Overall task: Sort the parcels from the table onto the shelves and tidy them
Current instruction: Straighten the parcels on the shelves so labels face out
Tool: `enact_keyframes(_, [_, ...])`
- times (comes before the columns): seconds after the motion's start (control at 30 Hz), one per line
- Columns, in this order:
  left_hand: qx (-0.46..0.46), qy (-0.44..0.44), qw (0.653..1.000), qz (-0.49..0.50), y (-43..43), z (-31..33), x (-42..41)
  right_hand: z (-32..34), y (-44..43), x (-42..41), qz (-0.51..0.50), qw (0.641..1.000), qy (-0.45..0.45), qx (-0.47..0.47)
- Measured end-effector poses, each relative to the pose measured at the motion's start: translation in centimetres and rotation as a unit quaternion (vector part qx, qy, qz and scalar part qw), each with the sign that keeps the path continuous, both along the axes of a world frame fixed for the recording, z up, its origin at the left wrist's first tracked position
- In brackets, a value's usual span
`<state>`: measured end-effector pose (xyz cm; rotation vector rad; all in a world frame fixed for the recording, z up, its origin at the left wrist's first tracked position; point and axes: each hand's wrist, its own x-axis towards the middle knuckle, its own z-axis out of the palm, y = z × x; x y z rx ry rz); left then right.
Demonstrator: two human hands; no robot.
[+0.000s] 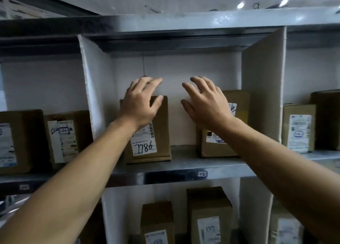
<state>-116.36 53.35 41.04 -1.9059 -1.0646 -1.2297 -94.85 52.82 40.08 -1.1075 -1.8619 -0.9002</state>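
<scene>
Both forearms are reaching in, the left hand, fingers spread, resting on the upright parcel beneath it, the right hand hanging open and empty before a second parcel; uneven pushing may be risking a topple.

Left white divider, right white divider, white back panel between them, ceiling lights above

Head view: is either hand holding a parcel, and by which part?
Nothing is gripped. The left hand rests spread on the top edge of the 7786 parcel; the right hand hovers open.
</scene>
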Motion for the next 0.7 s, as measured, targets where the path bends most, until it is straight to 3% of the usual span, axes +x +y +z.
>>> enact_keyframes(0.3, [-0.043,0.042,0.993,-0.101,1.7,-0.1,10.4,-0.7,0.3,11.0,-0.049,0.988,0.118,-0.088])
enact_keyframes(0.53, [-0.153,-0.014,0.982,-0.108,4.4,-1.2,14.4,-1.6,2.0,13.7,0.004,0.974,0.167,-0.154])
enact_keyframes(0.7, [-0.161,-0.057,0.976,-0.135,5.1,-2.0,15.4,-2.0,2.4,14.1,0.036,0.970,0.192,-0.146])
